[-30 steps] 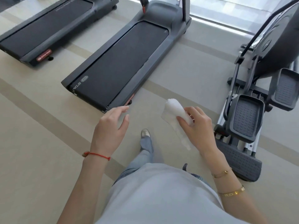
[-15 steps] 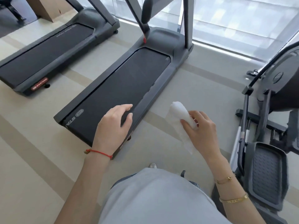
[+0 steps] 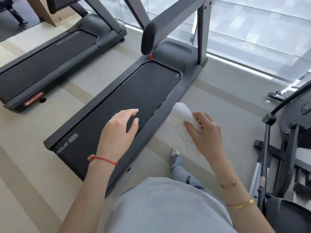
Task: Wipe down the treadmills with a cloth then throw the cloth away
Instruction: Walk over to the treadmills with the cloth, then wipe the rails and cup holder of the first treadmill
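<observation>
My right hand (image 3: 204, 132) gripped the white cloth (image 3: 183, 118) at right of centre; my left hand (image 3: 120, 130) hung open, empty. The nearest treadmill (image 3: 134, 101) lay untouched at centre. Approach step; next, cloth contact with its frame.

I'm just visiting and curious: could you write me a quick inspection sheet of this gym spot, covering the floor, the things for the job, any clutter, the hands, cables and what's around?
Surface: beige floor with darker stripes, bare where visible.
Job's things: dark grey treadmill with black belt straight ahead; second dark treadmill with a red badge to its left; crumpled white cloth.
Clutter: brown cardboard piece at the far left, behind the second treadmill.
Hands: right hand grips the cloth; left hand is open and empty, in the air over the belt.
Cables: thin cord holding a red clip hangs at the near treadmill's front.
Surroundings: large window ahead; black elliptical trainer on the right.
</observation>
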